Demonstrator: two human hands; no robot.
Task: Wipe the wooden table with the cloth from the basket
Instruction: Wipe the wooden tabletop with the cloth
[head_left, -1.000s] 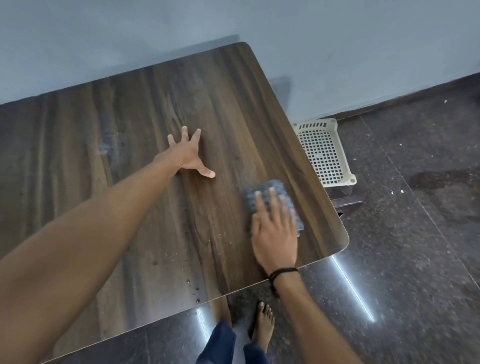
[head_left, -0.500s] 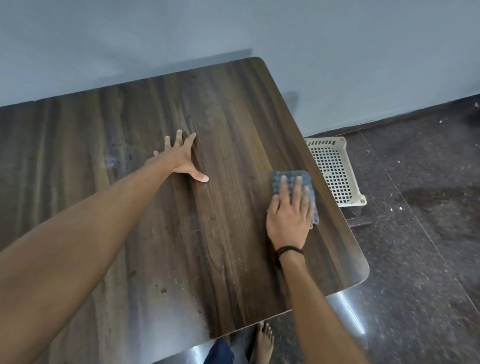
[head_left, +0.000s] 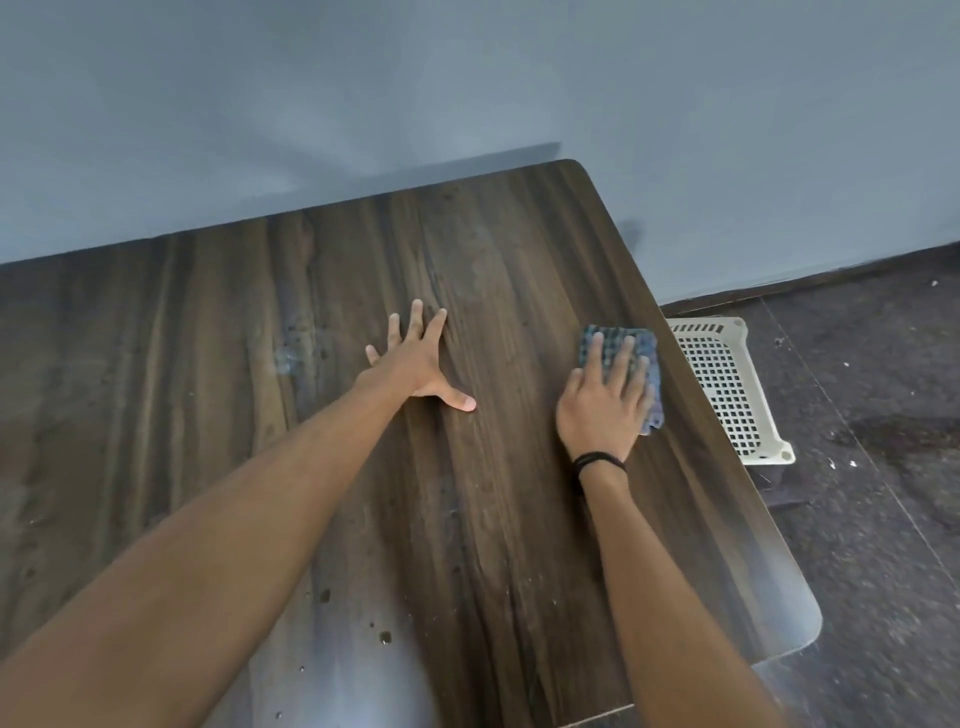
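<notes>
Pressing the cloth (head_left: 623, 353) flat, right hand (head_left: 602, 405) spread; left hand (head_left: 415, 364) splayed on table (head_left: 208, 338).

Head camera looks steeply down, close over the table (head_left: 493, 519).

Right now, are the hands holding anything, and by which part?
Nothing is gripped. The right hand presses flat on the blue checked cloth; the left hand rests flat on the dark wooden table.
</notes>
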